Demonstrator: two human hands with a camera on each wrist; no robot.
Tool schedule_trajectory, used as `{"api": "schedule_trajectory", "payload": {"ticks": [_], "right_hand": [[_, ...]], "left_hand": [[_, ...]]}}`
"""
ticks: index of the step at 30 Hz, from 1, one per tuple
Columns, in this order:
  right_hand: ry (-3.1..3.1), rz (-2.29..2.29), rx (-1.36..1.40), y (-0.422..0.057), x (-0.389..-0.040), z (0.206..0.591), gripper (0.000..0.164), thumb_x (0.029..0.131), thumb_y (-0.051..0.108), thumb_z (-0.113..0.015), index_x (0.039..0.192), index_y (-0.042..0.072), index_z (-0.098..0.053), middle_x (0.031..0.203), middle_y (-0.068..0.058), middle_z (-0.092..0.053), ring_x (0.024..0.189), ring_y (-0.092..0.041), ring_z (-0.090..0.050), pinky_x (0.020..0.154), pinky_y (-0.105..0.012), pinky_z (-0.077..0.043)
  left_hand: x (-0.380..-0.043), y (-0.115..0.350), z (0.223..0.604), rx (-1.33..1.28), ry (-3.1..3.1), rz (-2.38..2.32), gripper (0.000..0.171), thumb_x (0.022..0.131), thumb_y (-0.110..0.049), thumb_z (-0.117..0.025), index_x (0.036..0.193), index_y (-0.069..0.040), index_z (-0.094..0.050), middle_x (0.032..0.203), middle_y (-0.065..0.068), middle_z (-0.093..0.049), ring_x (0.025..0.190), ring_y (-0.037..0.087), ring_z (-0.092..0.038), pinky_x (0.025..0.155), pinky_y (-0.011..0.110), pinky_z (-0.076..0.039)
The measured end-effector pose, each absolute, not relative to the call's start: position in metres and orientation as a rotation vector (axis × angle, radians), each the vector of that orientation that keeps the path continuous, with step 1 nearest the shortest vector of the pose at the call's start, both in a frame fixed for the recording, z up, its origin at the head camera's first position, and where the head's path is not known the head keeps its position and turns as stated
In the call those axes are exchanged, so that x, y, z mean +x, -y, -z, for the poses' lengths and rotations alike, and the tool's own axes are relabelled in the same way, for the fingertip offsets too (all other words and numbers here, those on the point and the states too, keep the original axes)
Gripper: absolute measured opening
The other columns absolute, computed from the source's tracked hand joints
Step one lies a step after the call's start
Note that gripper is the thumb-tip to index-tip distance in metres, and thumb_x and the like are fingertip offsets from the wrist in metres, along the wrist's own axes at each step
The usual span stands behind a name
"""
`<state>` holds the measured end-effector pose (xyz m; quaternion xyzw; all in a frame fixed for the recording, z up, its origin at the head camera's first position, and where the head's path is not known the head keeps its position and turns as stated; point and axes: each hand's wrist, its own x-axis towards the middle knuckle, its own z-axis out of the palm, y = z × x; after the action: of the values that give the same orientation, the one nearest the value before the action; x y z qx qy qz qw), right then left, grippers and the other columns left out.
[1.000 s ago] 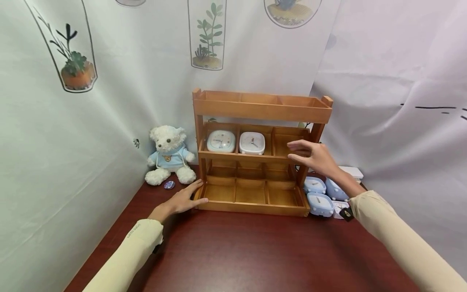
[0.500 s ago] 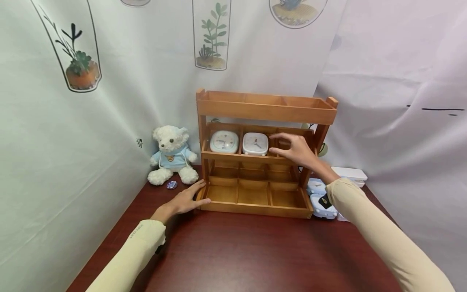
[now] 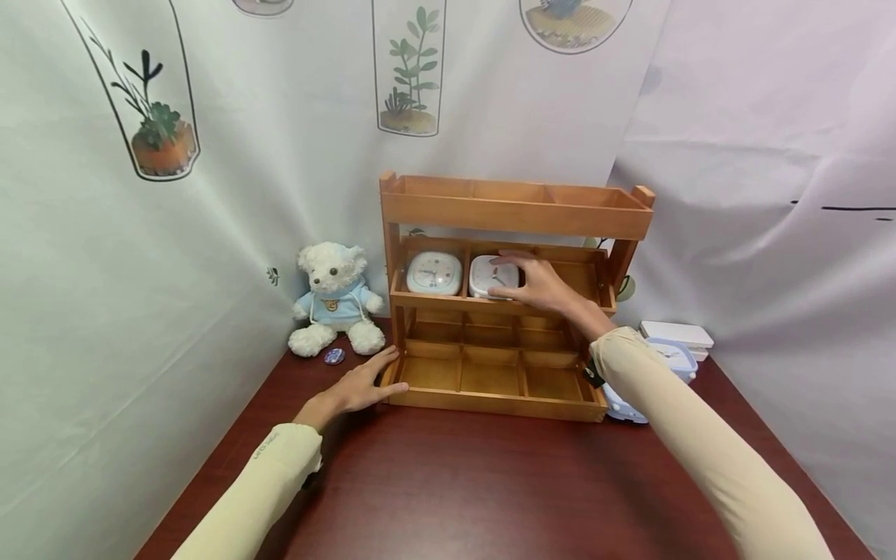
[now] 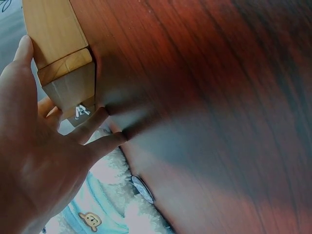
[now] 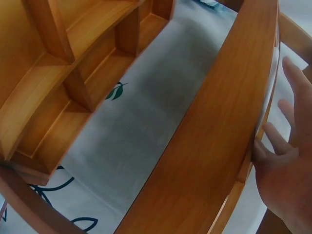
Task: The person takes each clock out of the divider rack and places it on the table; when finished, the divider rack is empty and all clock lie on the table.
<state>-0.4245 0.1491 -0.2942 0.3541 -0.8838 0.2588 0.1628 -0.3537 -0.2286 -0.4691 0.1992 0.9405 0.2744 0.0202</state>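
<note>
A brown wooden rack with tiers of compartments stands on the dark red table. My right hand is at the middle tier and grips the right side of a square white alarm clock in the middle compartment, fingers over its top and thumb at its lower edge. In the right wrist view, the rack's board hides nearly all of that clock. A rounder white alarm clock leans in the left compartment. My left hand, fingers spread and fairly straight, rests against the rack's lower left end.
Left of the rack sits a white teddy bear in a blue hoodie, with a small round badge before it. At the right, blue alarm clocks and white boxes are partly covered by my right arm. Printed cloth hangs behind.
My right hand has moved left from the right compartment to the square white clock and taken hold of its side. The left hand stays at the rack's end.
</note>
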Motion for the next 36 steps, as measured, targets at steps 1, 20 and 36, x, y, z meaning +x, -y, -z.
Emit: {"api": "schedule_trajectory", "payload": {"ticks": [1,20,36], "right_hand": [[2.519,-0.725,1.024,-0.148,-0.426,0.294,0.059,0.089,0.034,-0.085,0.139,0.008,-0.066,0.148,-0.016,-0.058,0.135,-0.036,-0.055,0.111,-0.053,-0.043],[2.573,-0.429,1.133,-0.147,-0.435,0.296,0.063,0.097,0.054,-0.070,0.146,0.016,-0.058,0.149,-0.009,-0.052,0.134,-0.027,-0.053,0.110,-0.046,-0.044],[2.493,-0.483,1.087,-0.160,-0.416,0.278,0.059,0.099,0.052,-0.067,0.149,0.022,-0.057,0.150,-0.007,-0.054,0.122,-0.028,-0.061,0.103,-0.049,-0.048]], "left_hand": [[-0.353,0.229,0.469,0.615,-2.918,-0.854,0.088,0.098,-0.060,-0.062,0.164,-0.011,-0.032,0.172,0.012,-0.022,0.152,0.042,-0.029,0.116,0.068,-0.027],[-0.352,0.227,0.469,0.606,-2.913,-0.847,0.088,0.098,-0.060,-0.062,0.165,-0.012,-0.031,0.172,0.010,-0.023,0.152,0.041,-0.030,0.116,0.066,-0.029],[-0.352,0.229,0.471,0.657,-2.921,-0.856,0.091,0.098,-0.064,-0.061,0.164,-0.008,-0.032,0.171,0.016,-0.023,0.150,0.048,-0.030,0.113,0.070,-0.029]]}}
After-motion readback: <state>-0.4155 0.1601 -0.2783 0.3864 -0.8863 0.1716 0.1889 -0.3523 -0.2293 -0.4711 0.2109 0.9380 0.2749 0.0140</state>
